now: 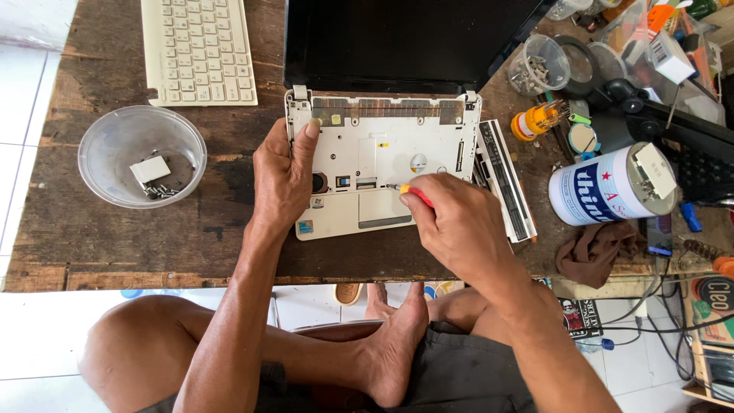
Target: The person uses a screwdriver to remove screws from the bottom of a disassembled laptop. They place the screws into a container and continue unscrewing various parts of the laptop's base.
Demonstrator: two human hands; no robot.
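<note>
My left hand (281,180) lies flat, fingers together, on the left edge of the small white laptop (367,172) at the centre of the worn wooden tabletop (99,237). My right hand (457,222) pinches a red-and-yellow screwdriver (413,193), tip on the palm rest. A clear bowl (141,155) holding screws sits left; white floor tiles (30,99) lie beyond.

A single head-worn camera looks almost straight down from close above the desk (99,245), the wearer's crossed legs at 6 o'clock, the opened laptop (382,168) centred, its dark screen toward 12 o'clock, clutter crowding 3 o'clock
</note>
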